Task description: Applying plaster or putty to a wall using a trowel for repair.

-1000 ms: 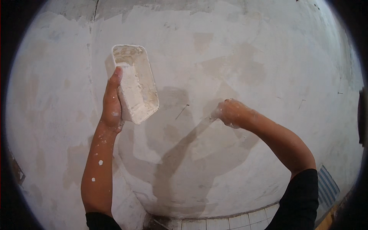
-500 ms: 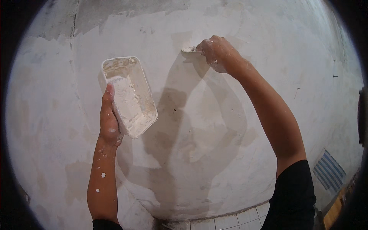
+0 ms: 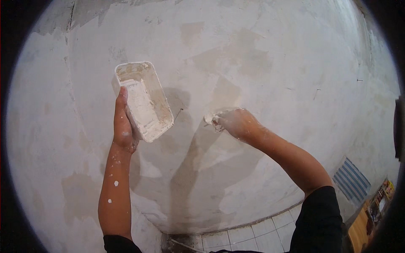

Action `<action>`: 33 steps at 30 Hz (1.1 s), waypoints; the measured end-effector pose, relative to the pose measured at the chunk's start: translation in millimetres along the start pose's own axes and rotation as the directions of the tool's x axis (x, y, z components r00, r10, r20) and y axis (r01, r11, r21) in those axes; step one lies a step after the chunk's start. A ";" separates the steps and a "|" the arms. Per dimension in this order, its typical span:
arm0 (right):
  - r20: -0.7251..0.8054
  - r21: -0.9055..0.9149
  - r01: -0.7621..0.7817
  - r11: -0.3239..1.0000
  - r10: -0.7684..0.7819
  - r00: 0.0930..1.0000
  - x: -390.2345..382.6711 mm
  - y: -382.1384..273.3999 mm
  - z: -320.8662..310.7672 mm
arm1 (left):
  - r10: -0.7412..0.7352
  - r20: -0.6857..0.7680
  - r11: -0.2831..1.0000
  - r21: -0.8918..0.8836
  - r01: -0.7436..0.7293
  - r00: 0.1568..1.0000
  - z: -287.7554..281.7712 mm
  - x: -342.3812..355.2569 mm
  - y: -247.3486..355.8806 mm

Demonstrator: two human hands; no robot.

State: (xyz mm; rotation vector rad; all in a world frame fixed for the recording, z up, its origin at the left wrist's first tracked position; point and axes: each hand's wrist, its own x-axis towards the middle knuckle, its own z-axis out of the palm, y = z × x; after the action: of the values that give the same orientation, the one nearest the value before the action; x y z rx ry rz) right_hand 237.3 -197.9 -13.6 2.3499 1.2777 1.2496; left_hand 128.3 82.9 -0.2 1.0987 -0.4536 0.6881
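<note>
L hand (image 3: 123, 126) clamped on rect. white tub (image 3: 160, 99): thumb over L rim, other fingers hidden behind/under. Tub tilted, open side twd camera, L of ctr, in front of wall (image 3: 274, 101). Off-white paste (image 3: 141, 107) on tub floor, smears up inner sides.

R hand (image 3: 239, 123) well apart from L, approx. mid-view, closed on small paste-coated tool (image 3: 209, 119); type unclear, mostly covered by hand + paste. Tool at or v. near wall; contact can't be told.

Wall: whitish w/ beige-grey patches; nail (image 3: 182, 109) betw. tub & R hand. Paste spots on L forearm; black sleeves, both arms.

Labels/writing: multicol. packet (image 3: 383, 196) far lower R, yellow/red print, too small + blurred to read. Near it: blue-grey striped sheet (image 3: 352, 179), wood-col. surface (image 3: 358, 230). White tiles (image 3: 253, 236) along bottom.
</note>
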 end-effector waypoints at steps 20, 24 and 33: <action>-0.092 -0.026 -0.334 0.942 0.330 0.939 -92.0 25.8 51.8 | -0.045 0.076 0.998 -0.047 0.048 0.996 -10.0 3.4 -6.0; 0.040 0.071 -0.233 0.970 0.231 0.972 -96.7 -11.6 56.3 | -0.040 0.134 0.996 -0.078 0.051 0.990 -7.9 4.7 -2.1; -0.328 0.102 -0.256 0.961 0.275 0.904 30.7 33.5 -57.1 | 0.076 0.238 0.994 -0.092 -0.056 0.968 -16.9 1.1 -5.2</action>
State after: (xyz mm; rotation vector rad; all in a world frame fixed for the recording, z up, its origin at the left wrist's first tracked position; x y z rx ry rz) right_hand 223.1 -207.1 57.5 2.4912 1.1140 1.7921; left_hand 132.8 97.2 -9.6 1.0959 -0.7248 0.5895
